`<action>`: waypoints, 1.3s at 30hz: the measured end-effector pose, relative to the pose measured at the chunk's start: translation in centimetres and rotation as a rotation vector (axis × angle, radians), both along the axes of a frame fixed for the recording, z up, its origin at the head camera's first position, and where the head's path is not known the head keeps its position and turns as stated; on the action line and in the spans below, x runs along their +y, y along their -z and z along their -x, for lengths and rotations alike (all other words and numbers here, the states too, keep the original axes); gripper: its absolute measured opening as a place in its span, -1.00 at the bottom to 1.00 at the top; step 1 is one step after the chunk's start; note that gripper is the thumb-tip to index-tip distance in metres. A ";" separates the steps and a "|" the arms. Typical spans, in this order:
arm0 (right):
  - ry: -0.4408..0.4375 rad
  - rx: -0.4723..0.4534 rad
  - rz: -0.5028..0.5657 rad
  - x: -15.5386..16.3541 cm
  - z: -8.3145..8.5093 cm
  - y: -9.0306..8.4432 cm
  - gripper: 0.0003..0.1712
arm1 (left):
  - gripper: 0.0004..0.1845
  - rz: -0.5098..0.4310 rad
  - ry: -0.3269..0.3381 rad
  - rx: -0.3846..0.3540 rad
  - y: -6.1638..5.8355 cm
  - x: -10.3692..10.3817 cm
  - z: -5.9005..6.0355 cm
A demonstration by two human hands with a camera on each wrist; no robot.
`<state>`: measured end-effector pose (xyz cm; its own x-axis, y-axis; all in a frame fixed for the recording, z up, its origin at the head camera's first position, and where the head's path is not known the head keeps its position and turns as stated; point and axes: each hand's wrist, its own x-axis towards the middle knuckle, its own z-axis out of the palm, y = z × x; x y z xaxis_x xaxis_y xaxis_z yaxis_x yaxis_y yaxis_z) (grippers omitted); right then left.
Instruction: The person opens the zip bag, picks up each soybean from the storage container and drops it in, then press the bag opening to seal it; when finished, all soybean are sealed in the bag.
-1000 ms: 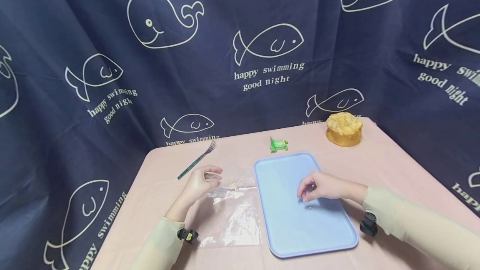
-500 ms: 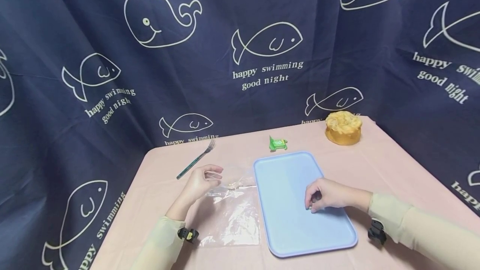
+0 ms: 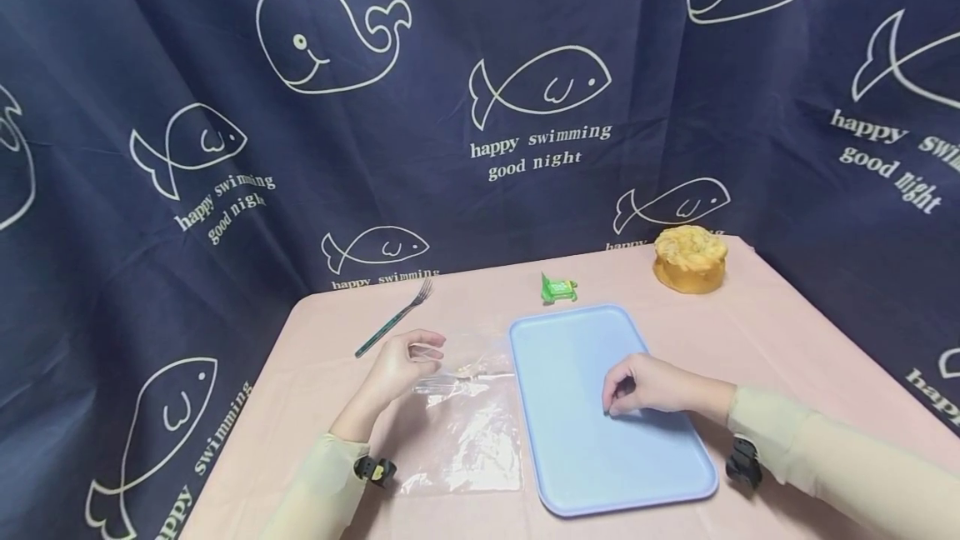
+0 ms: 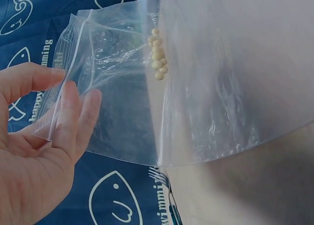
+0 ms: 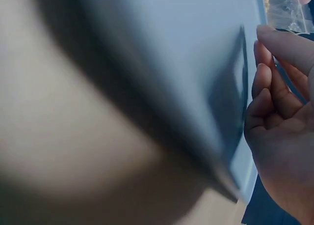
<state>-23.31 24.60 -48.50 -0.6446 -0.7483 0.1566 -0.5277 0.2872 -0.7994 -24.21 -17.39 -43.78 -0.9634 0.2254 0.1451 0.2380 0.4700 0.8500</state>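
Since a second ago the right hand [image 3: 652,386] has dropped onto the blue tray [image 3: 570,340], and the small bead seen lying near its fingertips no longer shows, so it has likely been picked up, though the head view cannot confirm it; the fingers curl down with tips together against the tray. The left hand [image 3: 397,365] has stayed put, its grip pinching the mouth of the clear zip bag [image 3: 468,432] on the pink surface [image 3: 787,332]. From the left wrist, thumb and fingers [image 4: 73,112] hold the bag's top edge open, with pale beads [image 4: 158,55] clustered inside. From the right wrist, curled fingers [image 5: 267,102] hover at the tray, any bead hidden.
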 end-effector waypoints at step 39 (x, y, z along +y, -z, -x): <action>0.218 0.154 0.089 -18.8 5.4 -5.3 -0.94 | -0.59 0.019 -0.008 0.013 -0.1 0.1 -0.1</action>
